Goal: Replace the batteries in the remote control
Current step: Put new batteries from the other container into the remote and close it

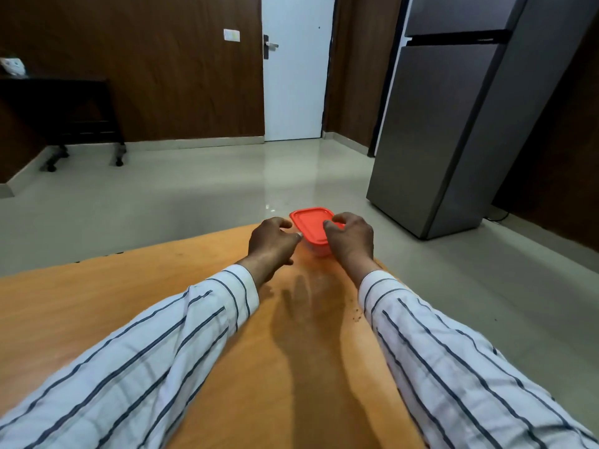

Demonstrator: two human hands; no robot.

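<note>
My left hand (270,241) and right hand (351,239) flank a red-lidded box (309,226) at the worktop (129,303) edge, fingers curled loosely about it, lid on. No remote or batteries show; everything remains to do.

A home room: tall grey fridge (453,124), white door (295,76), wood-panelled walls (146,76), orange table (97,303).

A smooth orange wooden counter (136,312) is filling the near part of the scene. A small clear plastic box with a red lid (311,225) is sitting on its far edge, right of centre. Dark crumbs (357,315) are lying near the right edge.
</note>
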